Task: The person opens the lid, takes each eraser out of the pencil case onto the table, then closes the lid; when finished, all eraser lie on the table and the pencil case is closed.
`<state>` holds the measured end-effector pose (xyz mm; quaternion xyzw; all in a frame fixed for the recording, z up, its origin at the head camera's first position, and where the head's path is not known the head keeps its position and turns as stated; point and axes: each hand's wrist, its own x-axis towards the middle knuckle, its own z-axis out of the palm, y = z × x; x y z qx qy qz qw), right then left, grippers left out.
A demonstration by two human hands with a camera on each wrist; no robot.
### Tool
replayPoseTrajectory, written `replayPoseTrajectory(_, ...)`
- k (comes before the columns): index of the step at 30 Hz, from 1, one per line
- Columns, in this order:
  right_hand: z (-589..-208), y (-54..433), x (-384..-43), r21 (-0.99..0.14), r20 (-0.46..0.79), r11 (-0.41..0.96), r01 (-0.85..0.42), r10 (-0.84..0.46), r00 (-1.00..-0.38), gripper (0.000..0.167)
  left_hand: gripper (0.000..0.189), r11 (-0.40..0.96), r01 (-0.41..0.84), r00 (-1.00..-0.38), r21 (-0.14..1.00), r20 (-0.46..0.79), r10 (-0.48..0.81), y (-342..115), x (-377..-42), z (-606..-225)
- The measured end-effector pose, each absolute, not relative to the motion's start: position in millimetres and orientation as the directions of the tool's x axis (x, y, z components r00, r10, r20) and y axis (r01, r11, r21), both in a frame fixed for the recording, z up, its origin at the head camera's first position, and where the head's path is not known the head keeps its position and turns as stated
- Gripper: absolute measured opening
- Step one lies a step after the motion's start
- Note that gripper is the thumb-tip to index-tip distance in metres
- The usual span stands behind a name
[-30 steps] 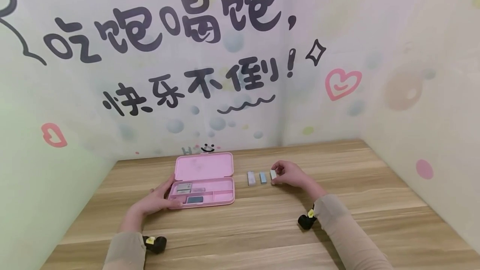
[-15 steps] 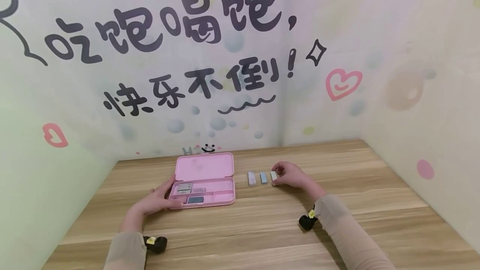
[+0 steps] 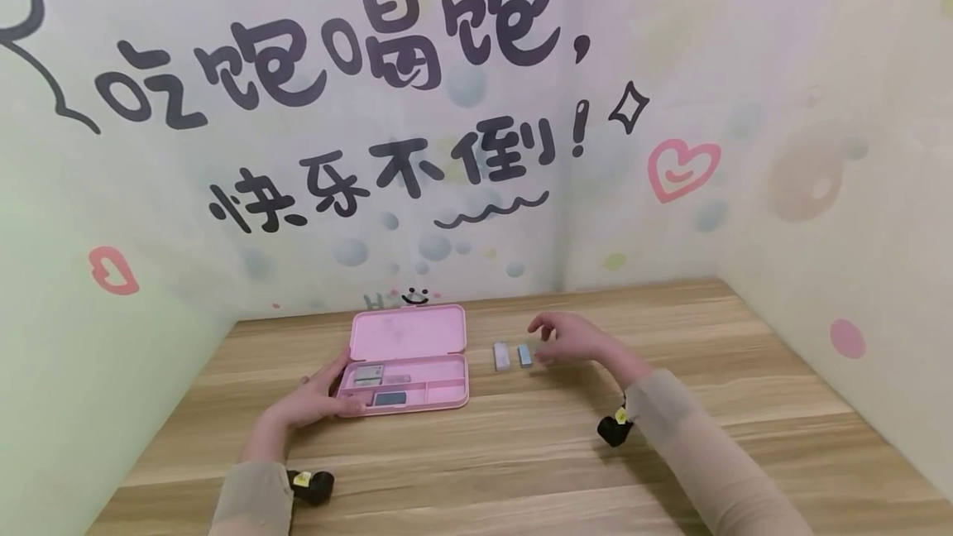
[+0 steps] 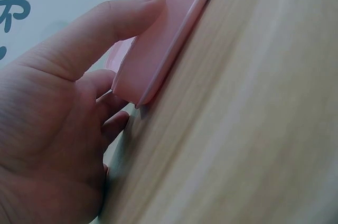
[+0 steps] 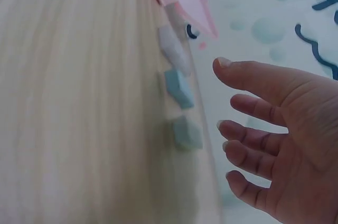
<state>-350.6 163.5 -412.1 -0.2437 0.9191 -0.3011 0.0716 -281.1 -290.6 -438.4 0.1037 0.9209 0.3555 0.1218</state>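
Observation:
My left hand (image 3: pixel 307 404) holds the left end of an open pink pencil case (image 3: pixel 408 334), thumb along its front wall and fingers behind its end, as the left wrist view shows. To the right of the case, three small eraser-like blocks stand in a row: a whitish-lilac one (image 3: pixel 501 356), a light blue one (image 3: pixel 524 356) and a pale green one (image 5: pixel 187 133). In the head view my right hand (image 3: pixel 577 339) mostly hides the pale green block. The right hand hovers beside that block with fingers apart and nothing between them.
Inside the case lie a grey-white block (image 3: pixel 368 375), a small pale pink block (image 3: pixel 398 380) and a dark blue-grey block (image 3: pixel 390 399), split by dividers. A printed wall (image 3: pixel 462 189) closes off the back of the wooden table (image 3: pixel 476 470).
My right hand has let go of the pale block at the right end of the row, spread its fingers and lifted slightly. The left hand keeps its place on the pencil case.

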Motion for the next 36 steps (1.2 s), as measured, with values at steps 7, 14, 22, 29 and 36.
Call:
replayPoseTrajectory(7,-391.7,122.6,-350.7,-0.552,-0.087,0.672,-0.494,-0.635,-0.768,0.038,0.113,0.723,0.099,-0.951,0.684,-0.149,0.271,-291.0,-279.0,-437.1)
replayPoseTrajectory(14,-383.8,72.2,-349.0,-0.564,-0.115,0.581,-0.586,-0.758,-0.641,0.033,0.113,0.708,0.089,-0.950,0.701,-0.154,0.271,-291.6,-277.0,-438.0)
replayPoseTrajectory(22,-384.0,22.1,-360.4,-0.494,-0.086,0.553,-0.671,-0.799,-0.595,0.031,0.112,0.709,0.109,-0.951,0.697,-0.134,0.279,-292.2,-279.7,-438.6)
replayPoseTrajectory(29,-392.7,-10.5,-367.2,-0.435,-0.098,0.567,-0.700,-0.802,-0.589,0.042,0.113,0.713,0.094,-0.953,0.695,-0.144,0.267,-292.1,-281.3,-438.1)
replayPoseTrajectory(36,-395.0,-33.8,-370.9,-0.295,-0.114,0.553,-0.779,-0.830,-0.546,0.047,0.114,0.709,0.103,-0.954,0.698,-0.131,0.268,-293.6,-282.5,-439.7)
